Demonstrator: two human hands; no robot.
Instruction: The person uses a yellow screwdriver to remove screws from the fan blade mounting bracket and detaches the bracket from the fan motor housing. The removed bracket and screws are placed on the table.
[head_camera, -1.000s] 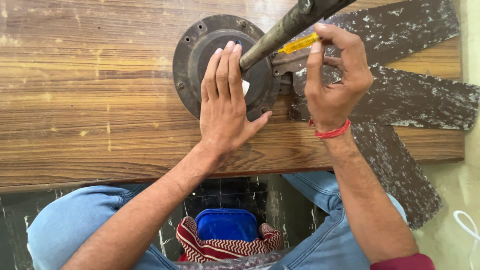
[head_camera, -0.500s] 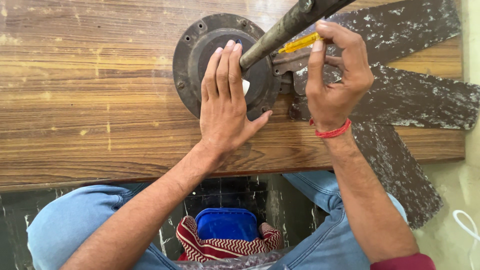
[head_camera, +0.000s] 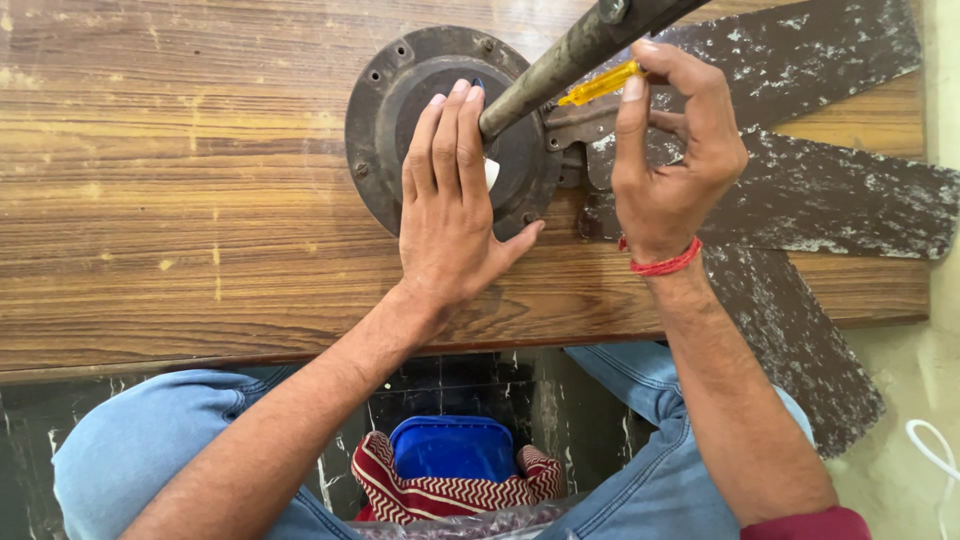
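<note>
A dark round fan motor housing (head_camera: 385, 95) lies on a wooden table (head_camera: 180, 180), with a grey metal rod (head_camera: 560, 60) rising from its middle toward the camera. My left hand (head_camera: 450, 200) lies flat on the housing, fingers together beside the rod's base. My right hand (head_camera: 670, 150) grips a yellow-handled screwdriver (head_camera: 600, 85), its tip hidden behind the rod near the blade bracket (head_camera: 575, 125). Worn brown fan blades (head_camera: 830, 190) spread out to the right of the housing.
One blade (head_camera: 800, 350) hangs over the table's front edge on the right. Below the edge are my knees in blue jeans (head_camera: 130, 440), a blue lidded container (head_camera: 450, 450) and a red patterned cloth (head_camera: 380, 485). A white cable (head_camera: 935, 450) lies at far right.
</note>
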